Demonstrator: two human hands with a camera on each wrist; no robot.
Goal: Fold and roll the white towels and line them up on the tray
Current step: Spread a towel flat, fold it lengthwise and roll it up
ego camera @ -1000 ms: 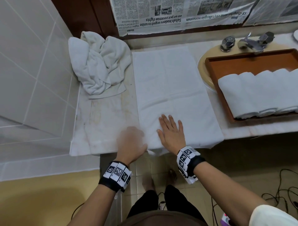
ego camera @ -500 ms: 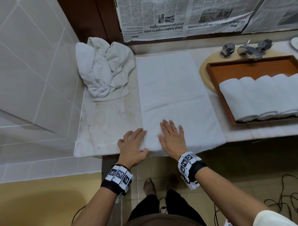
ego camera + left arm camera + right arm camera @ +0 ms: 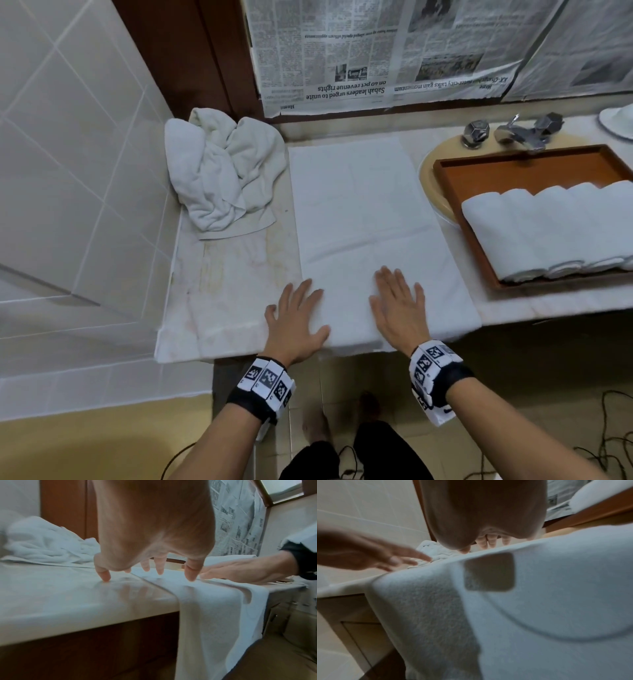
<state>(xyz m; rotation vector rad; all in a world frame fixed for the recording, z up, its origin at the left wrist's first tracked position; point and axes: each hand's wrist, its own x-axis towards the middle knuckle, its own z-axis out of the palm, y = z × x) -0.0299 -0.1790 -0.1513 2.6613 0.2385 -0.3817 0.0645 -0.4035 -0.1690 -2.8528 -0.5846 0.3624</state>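
Now both hands [image 3: 297,315] [image 3: 400,305] flat, pressing towel [image 3: 363,219].

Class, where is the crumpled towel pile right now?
In the head view, the crumpled towel pile sits at the counter's far left corner against the tiled wall, just left of the flat towel.

We see a flat white towel [image 3: 363,219] spread lengthwise on the tabletop [image 3: 226,274], smooth with faint fold creases, its near end hanging over the front edge. Left of it, against the tiled corner, a crumpled heap of white towels [image 3: 222,171] sits bunched and unfolded, just beside the flat one. To the right, a brown wooden tray [image 3: 513,168] rests over the basin; its near half holds rolled white towels [image 3: 548,229] lying side by side, touching one another, their spiral ends facing the tray's front rim.
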